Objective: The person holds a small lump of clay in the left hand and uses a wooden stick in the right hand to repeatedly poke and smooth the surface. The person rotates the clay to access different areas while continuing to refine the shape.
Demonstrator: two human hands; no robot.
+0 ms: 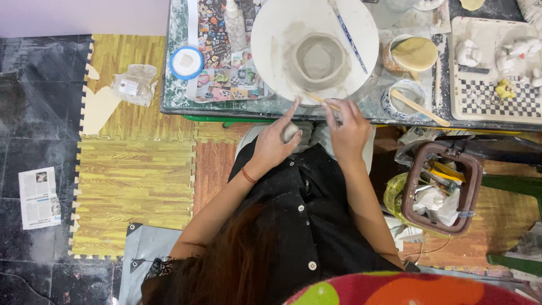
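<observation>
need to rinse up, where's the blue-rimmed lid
In the head view the blue-rimmed lid lies on the table, left of the white wheel with the clay pot.

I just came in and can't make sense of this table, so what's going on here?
A person in a black shirt sits at a cluttered worktable doing clay work. Their left hand holds a small lump of clay, and their right hand grips a thin wooden tool pointed at an unfinished clay pot. The pot sits on a round white board, its walls rough and grey.
</observation>
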